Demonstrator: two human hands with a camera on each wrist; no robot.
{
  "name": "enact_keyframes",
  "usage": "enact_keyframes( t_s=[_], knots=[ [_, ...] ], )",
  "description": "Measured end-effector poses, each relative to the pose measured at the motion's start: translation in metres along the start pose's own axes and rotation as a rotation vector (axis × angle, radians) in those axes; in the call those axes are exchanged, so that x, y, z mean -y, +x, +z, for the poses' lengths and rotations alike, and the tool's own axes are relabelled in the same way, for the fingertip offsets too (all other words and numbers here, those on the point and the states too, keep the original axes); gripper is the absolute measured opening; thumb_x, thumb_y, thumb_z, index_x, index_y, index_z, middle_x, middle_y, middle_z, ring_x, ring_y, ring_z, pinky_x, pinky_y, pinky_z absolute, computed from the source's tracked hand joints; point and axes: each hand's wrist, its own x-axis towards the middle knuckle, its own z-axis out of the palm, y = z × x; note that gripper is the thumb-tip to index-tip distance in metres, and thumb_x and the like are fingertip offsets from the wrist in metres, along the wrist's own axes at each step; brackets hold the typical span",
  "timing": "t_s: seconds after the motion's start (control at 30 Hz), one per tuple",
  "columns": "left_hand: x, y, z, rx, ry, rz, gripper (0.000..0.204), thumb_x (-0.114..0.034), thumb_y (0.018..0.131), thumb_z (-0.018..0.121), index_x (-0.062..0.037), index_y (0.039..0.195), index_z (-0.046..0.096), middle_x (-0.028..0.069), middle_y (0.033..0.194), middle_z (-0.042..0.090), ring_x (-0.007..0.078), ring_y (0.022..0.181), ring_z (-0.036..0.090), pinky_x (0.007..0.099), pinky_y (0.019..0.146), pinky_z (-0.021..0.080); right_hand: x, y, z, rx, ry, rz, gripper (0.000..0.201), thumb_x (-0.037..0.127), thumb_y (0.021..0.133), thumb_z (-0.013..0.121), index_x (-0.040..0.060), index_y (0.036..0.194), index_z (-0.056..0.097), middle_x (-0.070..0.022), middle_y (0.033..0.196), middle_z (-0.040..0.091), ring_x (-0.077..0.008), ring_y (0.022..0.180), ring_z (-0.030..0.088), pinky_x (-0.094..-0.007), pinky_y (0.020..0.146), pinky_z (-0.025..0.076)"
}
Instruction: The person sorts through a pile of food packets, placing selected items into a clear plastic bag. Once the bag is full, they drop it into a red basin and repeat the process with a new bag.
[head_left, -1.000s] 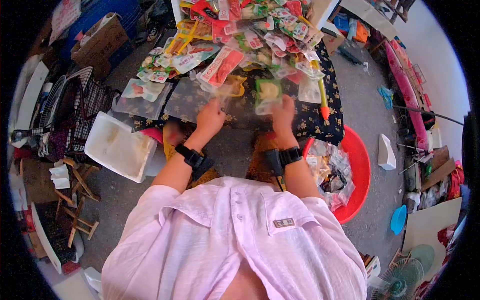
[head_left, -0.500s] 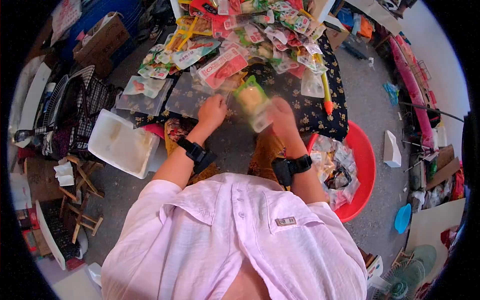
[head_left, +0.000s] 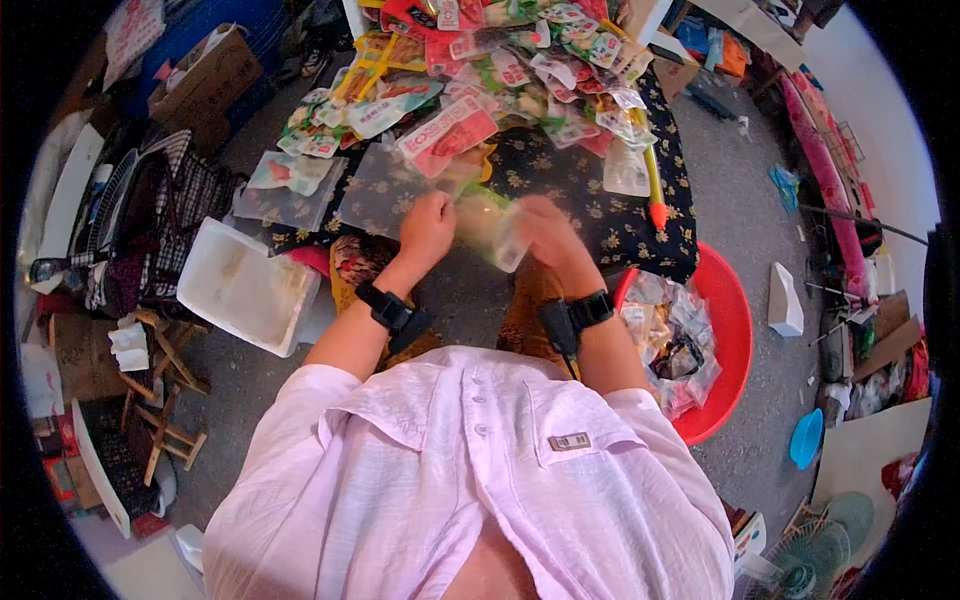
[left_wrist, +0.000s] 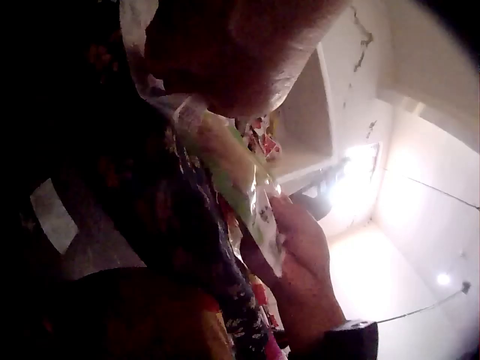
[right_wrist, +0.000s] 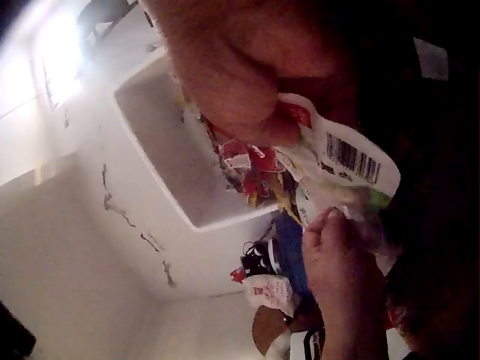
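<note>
In the head view my right hand (head_left: 548, 232) grips one end of a green-edged food packet (head_left: 484, 215), blurred by motion. The right wrist view shows a barcode on the packet's pale end (right_wrist: 352, 159), right by the curled fingers. My left hand (head_left: 428, 230) is beside the packet's other end, its thumb and fingertips pinched on the edge of a clear plastic bag (right_wrist: 360, 225). Packet and bag overlap between the two hands in the left wrist view. A flat clear sleeve (head_left: 376, 190) lies on the dark floral cloth (head_left: 610, 240) just beyond my left hand.
Many food packets (head_left: 450, 130) are heaped at the table's far side. A yellow stick with an orange tip (head_left: 655, 190) lies at the right. A white foam box (head_left: 240, 290) stands at the left, a red basin (head_left: 735, 340) holding packets at the right.
The green-edged packet has moved left and tilted, coming close to my left hand along with my right hand. My left hand has shifted only slightly, staying closed on the plastic.
</note>
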Motion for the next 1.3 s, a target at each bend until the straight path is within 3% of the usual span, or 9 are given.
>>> enact_keyframes(
  t_s=[0.13,0.33,0.53,0.73,0.83,0.93,1.03,1.23,1.3],
  knots=[
    [-0.009,-0.005,0.001,-0.006,-0.005,0.097,0.017,-0.018,0.075,0.043,-0.0028,0.079,0.049,0.0171,0.077,0.05,0.0347,0.076,0.048,0.0419,0.062,0.038,-0.024,0.031,-0.004,0.149,0.105,0.029,0.016,0.008,0.072,0.049,0.0002,0.086,0.051,-0.0039,0.073,0.053,-0.0131,0.063,0.05,-0.0253,0.054,0.041],
    [-0.008,-0.007,-0.002,-0.006,0.03,0.068,0.017,-0.017,0.075,0.045,-0.0024,0.082,0.05,0.0155,0.08,0.051,0.0338,0.077,0.049,0.039,0.065,0.039,-0.028,0.048,0.021,-0.097,-0.277,-0.014,0.017,0.011,0.073,0.049,0.0002,0.085,0.051,-0.0048,0.072,0.054,-0.0117,0.06,0.05,-0.0259,0.049,0.041],
    [-0.006,-0.009,-0.002,-0.008,0.085,0.118,0.016,-0.017,0.075,0.043,-0.0046,0.083,0.049,0.0154,0.081,0.051,0.0345,0.076,0.049,0.0416,0.063,0.04,-0.002,0.022,0.012,0.027,-0.635,0.263,0.017,0.014,0.07,0.049,-0.0015,0.077,0.052,-0.0057,0.058,0.052,-0.0145,0.045,0.048,-0.0259,0.04,0.038],
    [-0.011,-0.008,-0.005,-0.015,0.163,0.181,0.015,-0.017,0.074,0.043,-0.0059,0.081,0.049,0.0156,0.078,0.05,0.0347,0.073,0.049,0.043,0.061,0.04,-0.008,0.027,0.039,-0.228,-0.679,-0.087,0.012,0.011,0.068,0.049,-0.0007,0.071,0.052,-0.0116,0.056,0.051,-0.0193,0.048,0.052,-0.0298,0.043,0.04],
    [-0.012,-0.004,-0.012,0.031,0.235,0.173,0.015,-0.018,0.074,0.042,-0.006,0.08,0.049,0.0155,0.077,0.05,0.0349,0.072,0.049,0.0433,0.061,0.04,-0.029,0.051,0.029,-0.134,-1.379,-0.403,0.012,0.009,0.069,0.048,-0.001,0.073,0.053,-0.0128,0.061,0.053,-0.0211,0.055,0.054,-0.0313,0.049,0.043],
    [-0.011,-0.003,-0.017,0.036,0.244,0.178,0.016,-0.019,0.074,0.04,-0.0057,0.078,0.049,0.0157,0.076,0.05,0.0352,0.072,0.049,0.0437,0.061,0.04,-0.015,0.059,0.025,0.128,-1.377,-0.219,0.014,0.008,0.07,0.047,-0.0008,0.078,0.054,-0.0108,0.065,0.055,-0.0188,0.058,0.054,-0.0303,0.053,0.043],
    [-0.01,-0.007,-0.015,0.094,0.235,0.154,0.016,-0.016,0.074,0.043,-0.0062,0.085,0.05,0.0153,0.079,0.05,0.034,0.076,0.049,0.0418,0.063,0.04,0.0,0.051,0.029,0.022,-0.801,0.017,0.015,0.007,0.07,0.048,0.0004,0.081,0.055,-0.0087,0.066,0.055,-0.0162,0.057,0.053,-0.0288,0.052,0.043],
    [-0.008,-0.008,-0.015,0.088,0.226,0.203,0.018,-0.016,0.075,0.045,-0.0067,0.089,0.051,0.0149,0.082,0.05,0.0329,0.08,0.048,0.0409,0.065,0.04,-0.034,0.066,0.044,-0.11,-0.665,-0.104,0.009,0.004,0.073,0.048,0.0005,0.076,0.055,-0.0056,0.06,0.053,-0.0142,0.05,0.05,-0.0263,0.043,0.04],
    [-0.008,-0.007,-0.018,0.07,0.211,0.174,0.018,-0.016,0.075,0.045,-0.0069,0.089,0.051,0.0147,0.082,0.05,0.0331,0.08,0.048,0.0408,0.066,0.04,-0.078,0.092,0.03,0.06,-0.654,-0.373,0.008,0.003,0.073,0.047,0.0003,0.075,0.055,-0.0049,0.06,0.053,-0.0145,0.048,0.05,-0.0258,0.042,0.039]
  ],
)
